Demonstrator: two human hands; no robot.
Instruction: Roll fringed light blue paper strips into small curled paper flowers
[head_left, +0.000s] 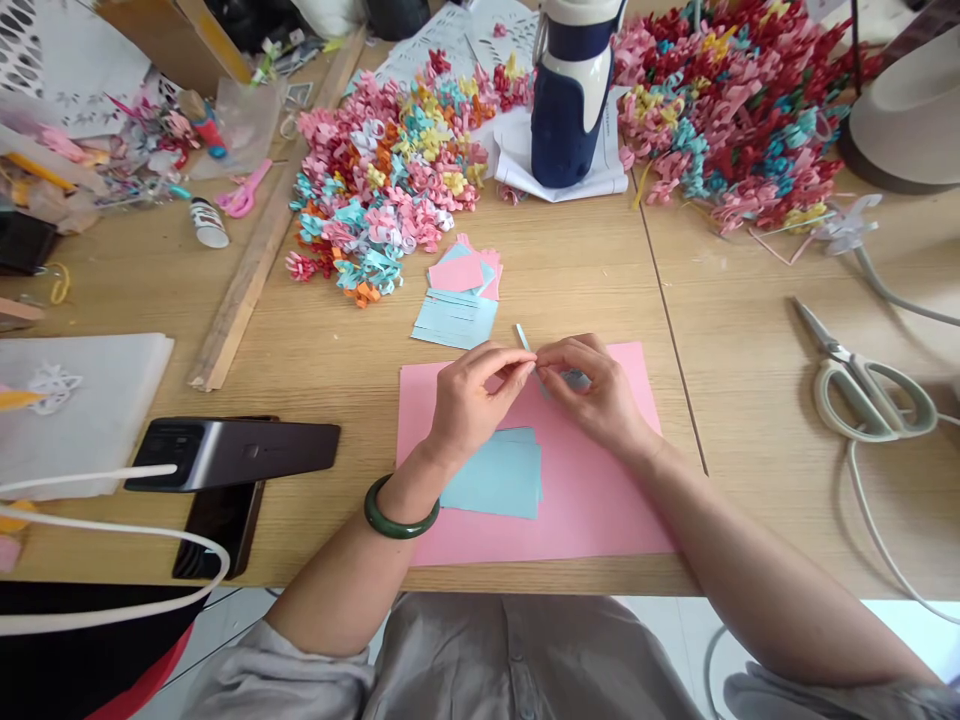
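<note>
My left hand (476, 395) and my right hand (589, 390) meet over a pink paper sheet (592, 500) on the wooden table. Both pinch a narrow light-blue paper strip (523, 338), whose free end sticks up between the fingertips. The rest of the strip is hidden by my fingers. A green bangle (397, 515) sits on my left wrist. A small stack of light-blue paper pieces (499, 475) lies on the pink sheet, just under my left wrist.
Cut blue and pink paper pieces (457, 295) lie beyond my hands. Piles of curled coloured paper (382, 170) fill the back, around a navy and white bottle (570, 100). Scissors (862, 385) lie right; a phone (225, 470) and pink scissors (244, 195) lie left.
</note>
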